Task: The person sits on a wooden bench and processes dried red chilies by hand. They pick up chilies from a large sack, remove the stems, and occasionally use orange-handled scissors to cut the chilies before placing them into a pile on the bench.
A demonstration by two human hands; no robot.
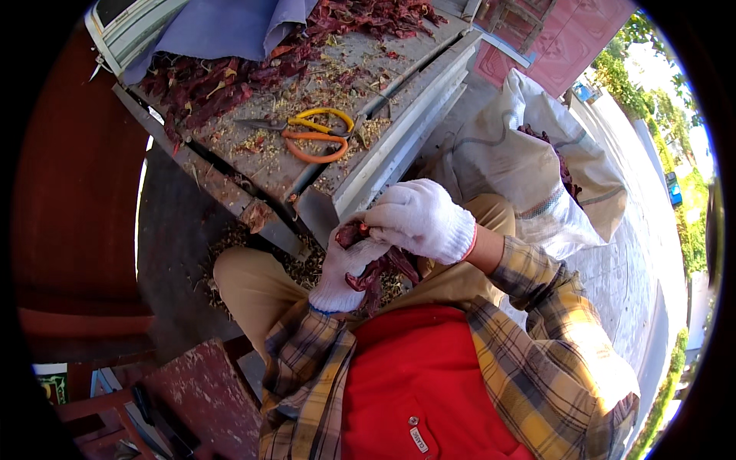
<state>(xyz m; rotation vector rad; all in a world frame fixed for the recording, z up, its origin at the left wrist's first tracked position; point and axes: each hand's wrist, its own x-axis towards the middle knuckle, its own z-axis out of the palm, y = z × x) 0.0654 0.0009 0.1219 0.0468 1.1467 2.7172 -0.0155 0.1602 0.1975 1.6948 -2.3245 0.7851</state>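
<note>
Both my hands wear white knit gloves and meet above my lap. My left hand [343, 270] is closed around several dried red chilies [377, 274], whose wrinkled dark bodies hang out below the fingers. My right hand [423, 220] reaches across from the right, its fingertips pinched on the top end of a chili at the left hand's thumb. The exact grip is partly hidden by the gloves. Beyond them, scissors [284, 127] with one yellow and one orange handle lie on the worn tabletop [270, 157], blades pointing left.
Dried chilies [222, 84] are heaped at the table's far side, partly under a blue-purple cloth [222, 31]. Seeds and scraps litter the tabletop and the ground below. To the right stands an open white woven sack [491, 153] with chilies inside. A reddish board [203, 399] is at lower left.
</note>
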